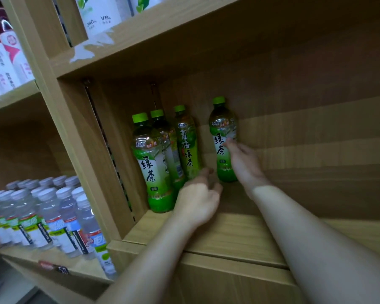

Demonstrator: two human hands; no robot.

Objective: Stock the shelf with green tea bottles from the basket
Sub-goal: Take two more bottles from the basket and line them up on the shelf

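Note:
Four green tea bottles with green caps stand upright at the back left of a wooden shelf (239, 233). Three are grouped by the left wall: a front bottle (154, 170), one behind it (162, 128) and a third (188, 145) to the right. A fourth bottle (222, 137) stands apart, further right. My right hand (242, 163) reaches in and grips this fourth bottle from its right side. My left hand (198, 198) is low by the bases of the grouped bottles, fingers loosely curled, holding nothing. The basket is out of sight.
To the right of the bottles the shelf board runs on bare wood. A wooden divider (79, 150) bounds the compartment on the left. Beyond it stand several clear water bottles (53, 216). White bottles (101, 16) fill the shelf above, and pink-labelled ones (7, 53) stand at upper left.

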